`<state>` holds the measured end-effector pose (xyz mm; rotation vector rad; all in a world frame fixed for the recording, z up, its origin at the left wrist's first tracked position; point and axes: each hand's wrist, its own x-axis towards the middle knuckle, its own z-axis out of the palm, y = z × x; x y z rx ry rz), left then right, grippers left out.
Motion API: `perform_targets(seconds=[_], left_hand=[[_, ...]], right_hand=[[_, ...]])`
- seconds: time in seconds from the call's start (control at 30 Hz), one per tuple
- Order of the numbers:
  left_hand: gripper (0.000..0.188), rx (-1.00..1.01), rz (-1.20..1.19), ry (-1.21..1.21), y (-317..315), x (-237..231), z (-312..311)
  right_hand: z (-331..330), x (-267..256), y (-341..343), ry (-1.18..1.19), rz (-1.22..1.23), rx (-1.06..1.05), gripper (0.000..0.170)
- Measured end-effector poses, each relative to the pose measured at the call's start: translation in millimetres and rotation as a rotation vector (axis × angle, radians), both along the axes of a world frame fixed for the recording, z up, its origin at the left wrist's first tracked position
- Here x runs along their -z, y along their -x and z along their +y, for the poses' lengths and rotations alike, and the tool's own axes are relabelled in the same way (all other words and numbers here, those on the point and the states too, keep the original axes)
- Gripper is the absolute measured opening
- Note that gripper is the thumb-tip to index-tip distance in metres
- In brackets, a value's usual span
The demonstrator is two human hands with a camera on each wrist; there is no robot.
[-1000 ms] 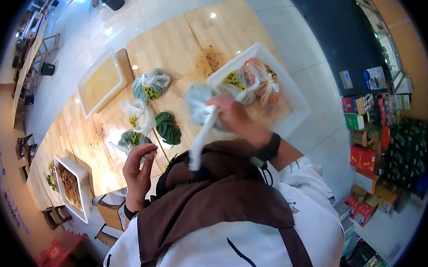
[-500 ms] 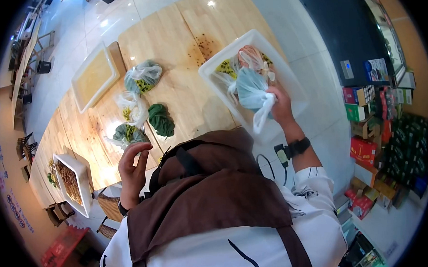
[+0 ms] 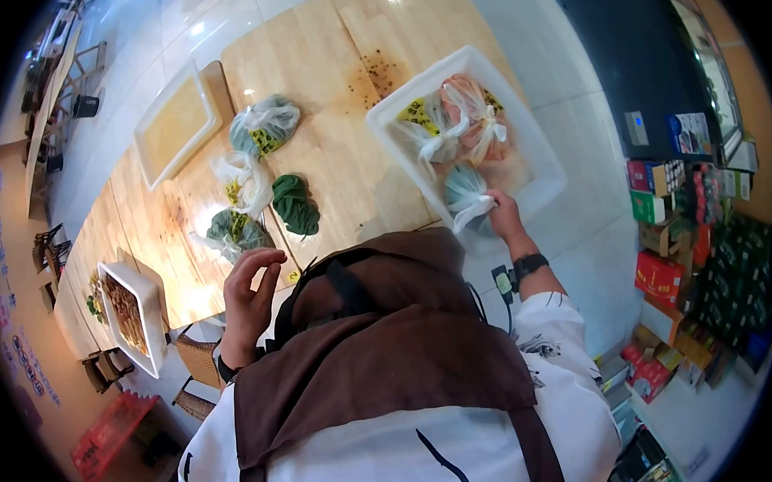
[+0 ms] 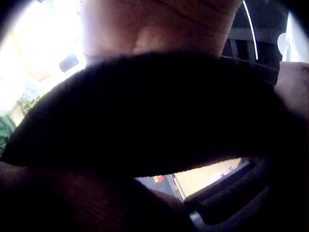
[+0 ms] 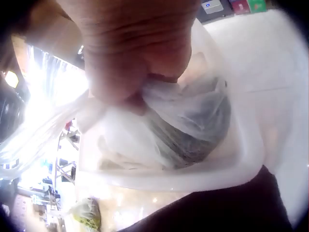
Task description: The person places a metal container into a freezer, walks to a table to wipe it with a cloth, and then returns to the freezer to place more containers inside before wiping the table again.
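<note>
My right hand [image 3: 506, 217] grips the gathered neck of a tied plastic bag [image 3: 467, 189] with dark green contents. That bag sits inside the near end of a white plastic tub [image 3: 539, 183]; the right wrist view shows its translucent plastic bunched under my fingers. Further back in the tub lie a bag with orange-pink contents [image 3: 469, 102] and a pale bag with yellow-and-black print [image 3: 431, 140]. My left hand [image 3: 247, 300] hovers by the table's near edge, fingers loosely bent and holding nothing. Beside it is a bag of greens [image 3: 234, 231].
On the wooden table [image 3: 355, 171] lie a dark green bundle [image 3: 295, 205], a white knotted bag [image 3: 242, 183] and another greenish bag [image 3: 266, 124]. A tray of yellowish liquid [image 3: 175, 133] stands at the far left, a tray of brown food [image 3: 129, 314] at the near left.
My right hand has carried the green-filled bag from over the table rightward into the tub and lowered it at the near end. The left hand stays nearly where it was.
</note>
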<state>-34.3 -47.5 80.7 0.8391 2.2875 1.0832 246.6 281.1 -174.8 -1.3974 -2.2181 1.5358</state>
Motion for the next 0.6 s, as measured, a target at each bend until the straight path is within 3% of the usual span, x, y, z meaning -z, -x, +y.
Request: perform_targets(seconds=[0.17, 0.23, 0.27, 0.33, 0.37, 0.43, 0.5, 0.6], left_hand=[[0.011, -0.049, 0.005, -0.012, 2, 4, -16], [0.011, -0.060, -0.010, -0.031, 5, 4, -26], [0.012, -0.078, -0.024, -0.022, 7, 7, -34], [0.013, -0.120, -0.035, -0.017, 9, 8, -46], [0.013, -0.152, -0.031, -0.013, 9, 9, -54], [0.012, -0.238, -0.063, 0.021, 10, 16, -71], [0.012, -0.291, -0.069, 0.010, 9, 22, -89], [0.013, -0.413, -0.094, 0.039, 5, 27, -114]], right_hand=[[-6, 0, 1, -0.014, -0.014, -0.143, 0.021], [-8, 0, 11, -0.219, -0.235, -0.569, 0.038], [-13, -11, 26, -0.222, -0.216, -0.608, 0.038], [-15, -43, 53, -0.444, -0.676, -0.467, 0.039], [-13, -55, 68, -0.450, -0.665, -0.498, 0.039], [-8, -76, 103, -0.713, -0.446, -0.635, 0.030], [-18, -92, 153, -0.633, -0.357, -0.655, 0.026], [-42, -85, 235, -0.433, -0.030, -0.719, 0.038]])
